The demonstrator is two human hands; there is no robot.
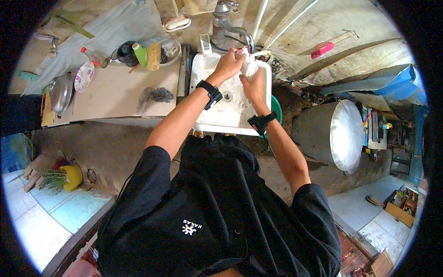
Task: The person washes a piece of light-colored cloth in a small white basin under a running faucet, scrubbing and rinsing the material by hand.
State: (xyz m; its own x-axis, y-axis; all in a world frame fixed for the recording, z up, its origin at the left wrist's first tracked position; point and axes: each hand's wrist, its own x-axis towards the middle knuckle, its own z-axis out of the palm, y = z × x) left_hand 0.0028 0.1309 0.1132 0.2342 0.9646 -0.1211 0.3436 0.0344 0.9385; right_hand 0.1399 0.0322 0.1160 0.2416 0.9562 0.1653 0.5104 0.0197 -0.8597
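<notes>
- Cloth [249, 68] — a white, bunched, soft bundle — sits over the far end of the sink [201, 74], just below the tap [249, 42] spout.
- Left hand [228, 64] closes around the upper part of the cloth, fingers curled over it near the spout.
- Right hand [254, 87] cups the cloth from below, palm against it, fingers wrapped in a hold.
- Each wrist carries a black band [211, 92].
- Judged step: washing or wringing the cloth under the tap. To do it well, keep the bundle low inside the basin so water drains there, grip with both hands opposed, and twist evenly — not pull — so the fabric does not slip.
- Sink: white, rectangular, hard and glossy, with rounded corners and a dark drain hole; its surface looks stained.
- Tap: grey metal, curved spout.
- Counter [115, 92] to the left: flat, pale and matt; a dark, fibrous scouring pad [159, 94] lies on it.
- Whether water is running cannot be told.
</notes>
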